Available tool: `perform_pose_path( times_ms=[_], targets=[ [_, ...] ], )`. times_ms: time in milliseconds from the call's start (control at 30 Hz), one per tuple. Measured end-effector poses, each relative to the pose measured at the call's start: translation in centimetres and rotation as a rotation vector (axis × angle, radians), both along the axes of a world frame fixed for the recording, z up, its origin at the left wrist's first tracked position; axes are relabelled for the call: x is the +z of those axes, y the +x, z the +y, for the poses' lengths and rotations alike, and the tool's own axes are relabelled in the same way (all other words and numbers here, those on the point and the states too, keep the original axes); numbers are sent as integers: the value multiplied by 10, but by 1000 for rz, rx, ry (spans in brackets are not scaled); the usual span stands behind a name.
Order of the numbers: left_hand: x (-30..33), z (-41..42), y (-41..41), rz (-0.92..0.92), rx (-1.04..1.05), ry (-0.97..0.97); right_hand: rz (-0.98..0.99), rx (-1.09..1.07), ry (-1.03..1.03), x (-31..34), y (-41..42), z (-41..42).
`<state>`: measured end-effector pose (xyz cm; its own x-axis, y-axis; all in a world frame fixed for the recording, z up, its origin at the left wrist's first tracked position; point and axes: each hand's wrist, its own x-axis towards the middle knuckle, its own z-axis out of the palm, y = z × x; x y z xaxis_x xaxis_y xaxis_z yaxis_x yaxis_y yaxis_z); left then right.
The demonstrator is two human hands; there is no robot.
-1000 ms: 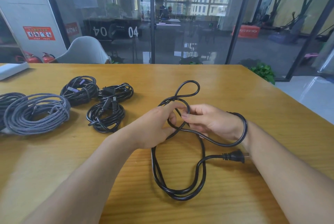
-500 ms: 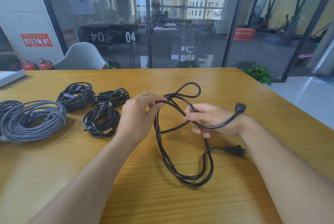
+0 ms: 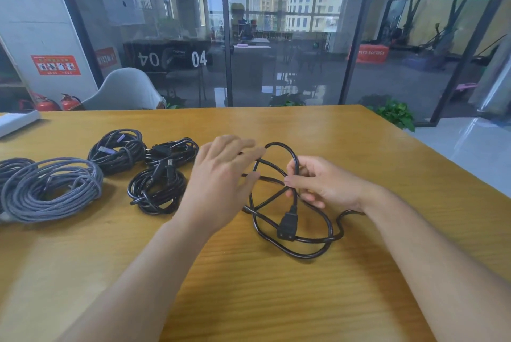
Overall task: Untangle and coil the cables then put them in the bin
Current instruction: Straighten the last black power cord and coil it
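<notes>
- No bin visible on the wooden surface (image 3: 276,300); only a white flat object (image 3: 16,122) at the far left edge, too cropped to tell whether a container.
- Black power cable (image 3: 293,254) lying in loose crossed loops on the surface, in front of the person, between both hands.
- Right hand (image 3: 326,184) curled around the cable, pinching crossed strands between thumb and fingers.
- Left hand (image 3: 221,178) blurred, fingers straight and spread, at the left side of the loops; touching the cable or not, cannot tell.
- Compared with half a second ago: left hand released from its pinch on the upper loop and now open; socket connector (image 3: 287,224) moved from beside the right wrist down to the middle of the loops; pronged plug, earlier to the right of the loops, now out of sight, the strand running under the right forearm.
- Socket connector hanging just below the right hand, long axis about upright in the view, socket face pointing toward the person, touching the lower strands.
- Whole loop bundle longer from far to near than from left to right; small top loop pointing away from the person.
- Coiled already, at left: two grey braided coils (image 3: 52,189), one dark coil with purple plugs (image 3: 117,149), two black coils (image 3: 157,189), all near each other and well apart from the right hand.
</notes>
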<state>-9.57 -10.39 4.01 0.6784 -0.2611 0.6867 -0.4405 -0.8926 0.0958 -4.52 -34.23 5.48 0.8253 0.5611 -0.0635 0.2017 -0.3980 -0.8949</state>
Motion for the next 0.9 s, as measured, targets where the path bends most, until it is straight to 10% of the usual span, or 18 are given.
perform_pose_path(
  times_ms=[167,500,900],
  targets=[
    [-6,-4,8,-45,31,123,-9,36,-14,6,-8,7],
    [1,16,4,137,193,-371,-96,-311,-175,8,8,-9],
    [3,0,0,210,58,-732,94,1,-120,12,-3,0]
  ],
)
